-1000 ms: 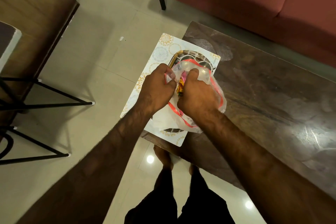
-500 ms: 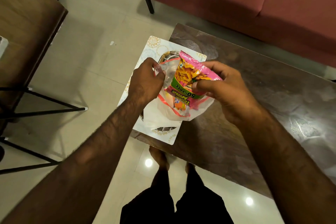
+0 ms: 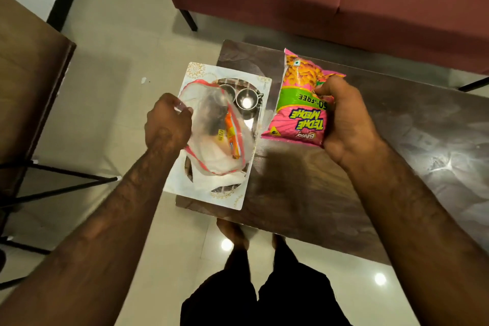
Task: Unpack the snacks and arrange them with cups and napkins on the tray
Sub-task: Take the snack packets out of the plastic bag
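R hand (image 3: 346,119) grips pink puffed snack packet (image 3: 299,103) at its right edge: light, crinkly, slippery. L hand (image 3: 169,122) pinches thin clear plastic bag (image 3: 211,124), limp, over tray (image 3: 254,140).

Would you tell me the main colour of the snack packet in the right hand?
Mostly pink, with a green band, seen in the head view: snack packet, right hand.

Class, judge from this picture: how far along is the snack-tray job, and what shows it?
Early stage. Done: one pink snack packet is out of the plastic bag, held in the right hand above the table. In hand: the left hand holds the bag open over the tray. Left: an orange packet remains inside; the metal cups sit at the tray's far end; arranging is not started.
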Tool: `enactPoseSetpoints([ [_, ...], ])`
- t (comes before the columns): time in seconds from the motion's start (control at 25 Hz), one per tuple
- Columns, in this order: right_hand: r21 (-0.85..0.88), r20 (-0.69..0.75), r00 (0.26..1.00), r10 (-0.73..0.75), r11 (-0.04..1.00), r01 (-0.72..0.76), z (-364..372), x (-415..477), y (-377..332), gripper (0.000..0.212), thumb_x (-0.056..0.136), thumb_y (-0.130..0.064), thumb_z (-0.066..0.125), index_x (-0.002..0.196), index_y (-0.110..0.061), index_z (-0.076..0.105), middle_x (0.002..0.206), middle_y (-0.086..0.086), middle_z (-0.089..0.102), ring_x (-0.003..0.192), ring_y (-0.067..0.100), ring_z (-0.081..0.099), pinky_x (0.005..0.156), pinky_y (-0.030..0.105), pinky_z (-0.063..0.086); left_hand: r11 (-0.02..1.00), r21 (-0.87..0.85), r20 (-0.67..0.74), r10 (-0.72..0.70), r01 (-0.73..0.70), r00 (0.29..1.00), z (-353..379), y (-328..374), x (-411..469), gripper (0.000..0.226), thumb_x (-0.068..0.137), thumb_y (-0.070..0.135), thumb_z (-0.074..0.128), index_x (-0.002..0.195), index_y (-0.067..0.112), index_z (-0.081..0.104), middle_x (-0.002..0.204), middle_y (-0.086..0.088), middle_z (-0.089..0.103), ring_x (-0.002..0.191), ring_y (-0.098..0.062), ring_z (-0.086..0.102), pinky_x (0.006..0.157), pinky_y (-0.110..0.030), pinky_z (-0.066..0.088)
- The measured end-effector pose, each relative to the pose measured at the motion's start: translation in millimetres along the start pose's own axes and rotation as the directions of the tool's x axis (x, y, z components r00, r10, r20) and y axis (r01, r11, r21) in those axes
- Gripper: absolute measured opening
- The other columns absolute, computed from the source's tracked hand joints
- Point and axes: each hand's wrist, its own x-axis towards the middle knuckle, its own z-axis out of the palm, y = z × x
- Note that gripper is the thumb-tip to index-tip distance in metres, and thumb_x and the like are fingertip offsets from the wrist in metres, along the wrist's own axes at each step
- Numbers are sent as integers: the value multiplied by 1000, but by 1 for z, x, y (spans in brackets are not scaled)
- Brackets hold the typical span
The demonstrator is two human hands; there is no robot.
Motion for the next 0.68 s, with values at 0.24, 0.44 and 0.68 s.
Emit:
enactPoseSetpoints([
  [0.24,-144,-215,976,-18,989,-14,-34,42,49,17,94,-10,59,79,-14,65,70,9,70,56,24,72,63,39,65,999,-23,-8,-41,40,999,-5,-7,1,22,92,30,69,110,21,61,99,-8,71,53,-24,73,48,-47,62],
  [0.44,-273,-252,968,-3,960,-68,-31,100,125,13,98,-9,61,102,-3,72,73,6,71,49,15,71,49,26,59,999,-43,-1,31,-31,1000,1,-10,1,18,91,33,69,103,24,59,97,-1,70,47,-16,70,40,-35,58],
  [0.68,-260,-255,965,57,958,-125,-24,155,179,26,100,-8,63,126,-7,66,114,18,79,88,35,80,79,48,69,995,-57,13,82,-81,997,-4,-10,-5,32,89,36,74,109,30,50,94,11,60,51,-9,71,38,-27,55],
])
